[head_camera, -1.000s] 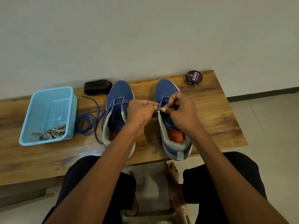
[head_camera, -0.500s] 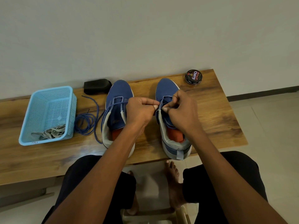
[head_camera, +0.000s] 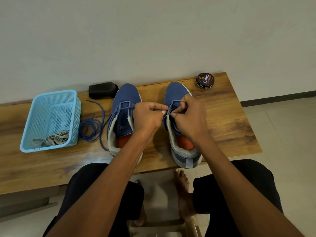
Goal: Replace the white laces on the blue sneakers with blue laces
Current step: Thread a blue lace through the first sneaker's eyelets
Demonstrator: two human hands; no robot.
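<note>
Both hands lace the right sneaker on the wooden bench.

The left hand [head_camera: 147,117] and right hand [head_camera: 189,117] meet over the right sneaker [head_camera: 181,127], each pinching the blue lace [head_camera: 168,112] at its eyelets with thumb and fingertips. The left sneaker [head_camera: 124,117] stands just beside it, its own blue lace [head_camera: 92,129] trailing in loose coils on the bench [head_camera: 230,127] (toward the basket). The white laces [head_camera: 53,138] lie in the light-blue basket [head_camera: 34,120]. A polish tin [head_camera: 205,80] and a black pad [head_camera: 102,89] sit near the wall.
</note>
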